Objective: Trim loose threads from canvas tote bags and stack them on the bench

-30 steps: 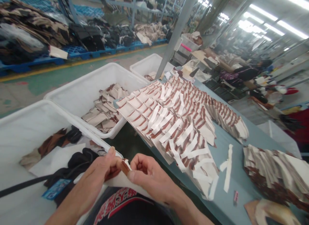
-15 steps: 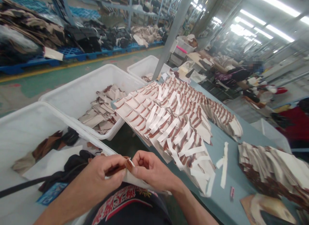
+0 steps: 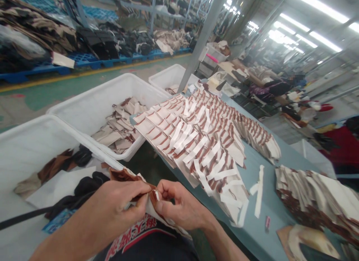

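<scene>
Low in front of my body, a brown and off-white leather-like piece (image 3: 122, 175) is pinched between both hands. My left hand (image 3: 123, 199) has thumb and fingers closed on its brown edge. Close beside it, my right hand (image 3: 179, 205) pinches the same edge, where a small white bit shows at the fingertips. The pale lower part hangs over my dark apron with red lettering (image 3: 140, 235). Overlapping rows of similar pale pieces with brown edges (image 3: 168, 122) cover the table to the right, with loose white strips (image 3: 202, 178) lying across them.
White bins (image 3: 84, 128) holding cut pieces and scraps stand left of the blue-grey table (image 3: 255, 231). A grey post (image 3: 200, 40) rises beyond the bins. More stacked pieces (image 3: 316, 197) and a small pink object (image 3: 267, 223) lie at the right.
Both hands have shifted slightly, and the left hand has turned. More of the piece's brown side shows above the left hand, and the white bit at the right fingertips is plainer.
</scene>
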`<action>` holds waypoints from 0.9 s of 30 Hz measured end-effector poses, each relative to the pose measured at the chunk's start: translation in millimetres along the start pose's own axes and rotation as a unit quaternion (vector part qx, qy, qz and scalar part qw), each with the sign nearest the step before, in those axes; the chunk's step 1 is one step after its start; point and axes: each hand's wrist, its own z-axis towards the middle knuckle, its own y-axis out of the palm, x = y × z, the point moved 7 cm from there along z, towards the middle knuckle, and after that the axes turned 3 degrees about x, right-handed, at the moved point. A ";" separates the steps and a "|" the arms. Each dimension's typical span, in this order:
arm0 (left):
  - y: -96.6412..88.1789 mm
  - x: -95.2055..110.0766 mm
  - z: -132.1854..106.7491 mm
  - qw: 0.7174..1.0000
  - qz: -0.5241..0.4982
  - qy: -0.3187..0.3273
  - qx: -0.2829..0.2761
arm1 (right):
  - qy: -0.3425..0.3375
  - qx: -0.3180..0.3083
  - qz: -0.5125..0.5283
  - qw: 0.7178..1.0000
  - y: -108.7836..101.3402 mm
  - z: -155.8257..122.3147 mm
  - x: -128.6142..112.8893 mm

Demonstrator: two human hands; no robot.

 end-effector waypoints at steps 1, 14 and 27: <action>-2.2 5.3 1.8 1.000 0.008 0.017 0.004 | 0.005 -0.006 0.009 1.000 0.9 -1.0 1.6; 27.6 -24.7 -20.0 0.981 -0.144 -0.128 -0.014 | 0.056 -0.029 0.083 0.995 1.0 -2.0 11.8; 25.1 -17.7 -26.3 0.966 -0.187 -0.176 0.021 | 0.014 0.112 -0.133 0.985 -11.3 -2.5 -21.2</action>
